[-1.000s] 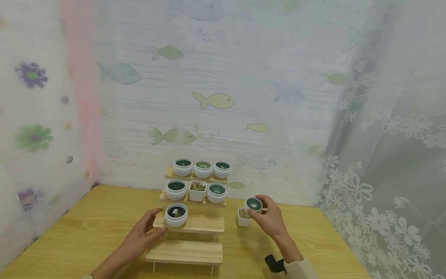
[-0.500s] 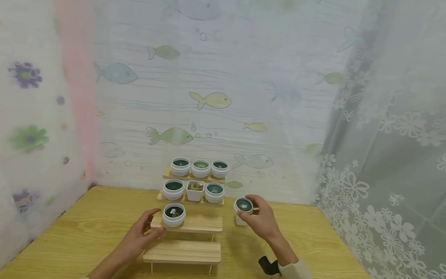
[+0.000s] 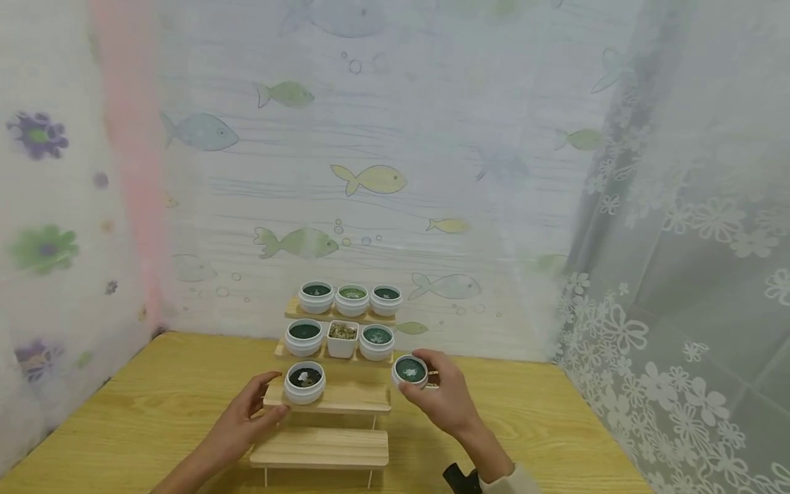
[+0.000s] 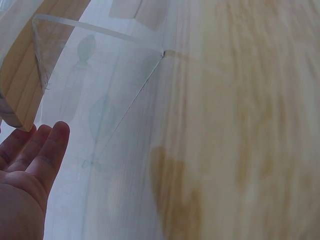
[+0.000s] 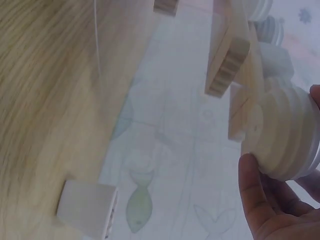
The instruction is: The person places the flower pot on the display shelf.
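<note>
In the head view my right hand [image 3: 446, 398] holds a small white ridged bowl [image 3: 410, 372] with dark green contents and white bits. The bowl is raised just right of the third step's wooden board [image 3: 354, 396]. In the right wrist view, the bowl's ridged side [image 5: 282, 130] shows with the thumb and fingers round it. My left hand [image 3: 242, 417] is at that board's left end. Its fingers look straight in the left wrist view, fingertips [image 4: 61, 129] at the board's end [image 4: 22, 95]. A similar bowl [image 3: 305, 383] stands on the board's left part.
Two higher steps behind bear several white bowls [image 3: 352, 300] and a square cup [image 3: 342, 339] of grainy pieces. The lowest board [image 3: 319, 447] stands in front on thin clear legs. Another square cup [image 5: 85, 207] stands on the table [image 3: 524, 418] at right.
My right hand has carried its bowl leftward, toward the third board. The square cup on the table is now mostly hidden behind that hand. The left hand stays at the board's end.
</note>
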Motion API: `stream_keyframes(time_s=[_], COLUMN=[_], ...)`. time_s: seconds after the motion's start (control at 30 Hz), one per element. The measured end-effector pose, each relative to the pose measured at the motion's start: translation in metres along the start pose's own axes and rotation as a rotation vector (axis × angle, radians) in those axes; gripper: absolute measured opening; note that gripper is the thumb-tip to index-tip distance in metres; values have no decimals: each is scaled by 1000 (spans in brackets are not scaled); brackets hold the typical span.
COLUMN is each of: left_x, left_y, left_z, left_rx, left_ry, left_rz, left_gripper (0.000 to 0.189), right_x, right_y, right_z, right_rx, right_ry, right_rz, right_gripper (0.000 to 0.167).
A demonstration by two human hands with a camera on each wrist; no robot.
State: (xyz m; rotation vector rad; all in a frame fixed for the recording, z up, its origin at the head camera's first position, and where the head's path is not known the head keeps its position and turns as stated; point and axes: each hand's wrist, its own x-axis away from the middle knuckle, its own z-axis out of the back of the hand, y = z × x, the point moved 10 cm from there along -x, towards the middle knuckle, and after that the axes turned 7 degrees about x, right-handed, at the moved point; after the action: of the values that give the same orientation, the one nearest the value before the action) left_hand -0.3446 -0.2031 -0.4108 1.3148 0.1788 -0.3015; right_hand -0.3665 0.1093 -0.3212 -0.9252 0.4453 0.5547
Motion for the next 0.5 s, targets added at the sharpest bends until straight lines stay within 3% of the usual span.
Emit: stream_keyframes(time_s=[0.1,0.27,0.5], left_x=[1,1,0], left_y=[0,2,0], left_z=[0,-1,0], left_rx=[0,10,5], left_ry=[2,-2,2], left_rz=[-2,-6,-13], left_gripper=[58,58,58], right_x=[1,5,4], right_y=[-8,-46,-58], right_z=[-5,-4,-14], right_rx=[-7,-24,-55], right_ry=[-3,-28,-67], right_rz=[22,78,47], right_gripper=[49,46,47])
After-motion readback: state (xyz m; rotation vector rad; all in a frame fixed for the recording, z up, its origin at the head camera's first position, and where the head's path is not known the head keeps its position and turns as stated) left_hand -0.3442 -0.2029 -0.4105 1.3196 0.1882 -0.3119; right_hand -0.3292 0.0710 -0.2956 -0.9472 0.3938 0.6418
